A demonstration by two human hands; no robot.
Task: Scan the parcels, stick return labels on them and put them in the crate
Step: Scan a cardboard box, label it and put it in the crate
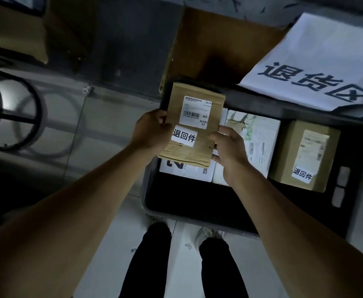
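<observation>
We hold the brown parcel point(194, 125) over the far left part of the crate point(318, 214), above the parcels already lying inside. Our left hand point(152, 131) grips its left edge with fingers curled round it, and our right hand point(230, 150) grips the right edge near the bottom corner the same way. The parcel already carries its shipping label point(195, 112) and, below it, a return label point(183, 136), so we judge scanning and labelling done for this one and the step in hand to be placing it in the crate. A white parcel point(187, 168) and a pale one point(255, 134) lie beneath it, and a second brown parcel point(305, 153) with its own return label sits to the right. Next we need to lower it flat, either on top of the white parcel or into the bare dark floor nearer to us, then let go with both hands.
</observation>
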